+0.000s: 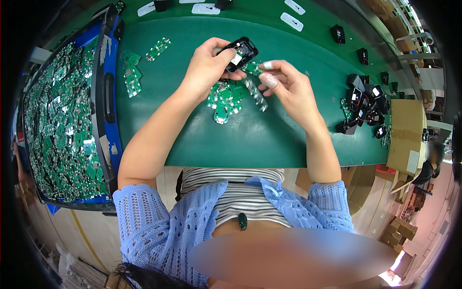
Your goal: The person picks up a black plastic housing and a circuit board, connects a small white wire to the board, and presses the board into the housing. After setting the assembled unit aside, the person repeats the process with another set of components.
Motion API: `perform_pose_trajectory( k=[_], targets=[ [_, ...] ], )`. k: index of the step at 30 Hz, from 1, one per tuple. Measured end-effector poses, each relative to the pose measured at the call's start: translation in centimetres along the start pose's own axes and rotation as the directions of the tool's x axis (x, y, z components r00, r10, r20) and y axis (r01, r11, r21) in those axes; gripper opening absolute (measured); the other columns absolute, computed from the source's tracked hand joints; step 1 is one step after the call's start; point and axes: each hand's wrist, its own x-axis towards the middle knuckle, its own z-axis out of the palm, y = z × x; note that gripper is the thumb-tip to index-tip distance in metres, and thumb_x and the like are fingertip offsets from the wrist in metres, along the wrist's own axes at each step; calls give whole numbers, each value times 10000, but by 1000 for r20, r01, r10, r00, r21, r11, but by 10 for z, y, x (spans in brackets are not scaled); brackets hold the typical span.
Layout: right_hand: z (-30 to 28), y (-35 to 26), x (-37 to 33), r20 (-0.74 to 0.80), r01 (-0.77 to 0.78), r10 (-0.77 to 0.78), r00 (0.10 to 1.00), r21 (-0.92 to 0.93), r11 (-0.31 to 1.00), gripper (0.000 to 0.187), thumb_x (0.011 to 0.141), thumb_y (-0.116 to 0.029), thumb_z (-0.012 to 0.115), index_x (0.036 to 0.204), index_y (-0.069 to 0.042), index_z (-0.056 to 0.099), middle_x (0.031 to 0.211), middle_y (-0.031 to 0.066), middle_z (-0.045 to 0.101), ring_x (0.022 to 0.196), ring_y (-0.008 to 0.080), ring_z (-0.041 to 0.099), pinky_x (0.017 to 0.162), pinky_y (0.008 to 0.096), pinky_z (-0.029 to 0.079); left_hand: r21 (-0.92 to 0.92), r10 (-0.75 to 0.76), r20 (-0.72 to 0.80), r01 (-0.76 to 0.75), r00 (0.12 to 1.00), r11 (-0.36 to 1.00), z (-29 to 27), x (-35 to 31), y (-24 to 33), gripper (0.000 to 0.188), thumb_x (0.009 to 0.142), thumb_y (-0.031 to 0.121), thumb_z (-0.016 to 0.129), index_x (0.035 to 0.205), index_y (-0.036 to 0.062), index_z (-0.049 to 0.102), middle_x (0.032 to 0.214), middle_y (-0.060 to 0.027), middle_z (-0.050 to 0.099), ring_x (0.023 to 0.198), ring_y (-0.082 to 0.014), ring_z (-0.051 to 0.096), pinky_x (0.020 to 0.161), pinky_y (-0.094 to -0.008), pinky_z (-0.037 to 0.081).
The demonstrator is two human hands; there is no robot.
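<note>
My left hand [211,62] is closed around a small black plastic housing [244,48], tilted with its hollow inside showing. Light-coloured parts are visible within it. To its right, my right hand [288,89] has its fingers curved and parted, with white coverings on the thumb and a fingertip. A green circuit board [252,69] shows between the housing and these fingertips; whether they touch it is unclear. Just below, another narrow circuit board [255,95] is smeared by motion, apart from the fingers. Under both hands, several green circuit boards [224,103] lie in a loose pile.
At left stands a blue-and-black crate [109,86] full of circuit boards. More boards [131,74] lie beside it on the green tabletop [192,139]. Several black housings [363,103] are heaped at right, by a cardboard box [404,135]. White labels [292,21] line the far side.
</note>
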Motion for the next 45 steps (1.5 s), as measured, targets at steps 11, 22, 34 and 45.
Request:
perform_pose_trajectory(
  k=[11,22,34,45],
  targets=[
    [25,-3,-44,136,314,-315,939,-711,630,543,635,-307,724,1037,-13,510,980,100,505,894,271,509,687,345,479,117,66,-42,-61,997,991,-3,6,-3,231,875,120,498,1026,-53,470,853,-137,600,650,-188,642,557,-239,534],
    [-1,13,-33,-68,165,-330,941,-761,628,94,777,-82,605,787,-32,526,705,61,549,639,204,558,590,298,473,98,40,-11,-38,999,994,0,2,-3,231,867,116,510,1021,-54,478,852,-146,595,643,-204,646,544,-237,535],
    [7,-24,-15,-82,28,-5,997,280,960,121,897,-161,531,898,-41,524,742,15,567,604,35,429,534,163,337,6,-40,114,39,993,999,11,-11,5,180,851,56,481,990,-56,457,836,-142,592,648,-222,643,569,-279,559],
    [10,-22,-15,-57,-35,60,997,364,931,155,899,-209,528,871,-57,516,717,7,561,564,34,376,502,164,295,27,8,98,-11,995,1000,12,-12,2,183,851,64,479,986,-57,460,843,-130,595,666,-209,642,573,-273,559]
  ],
)
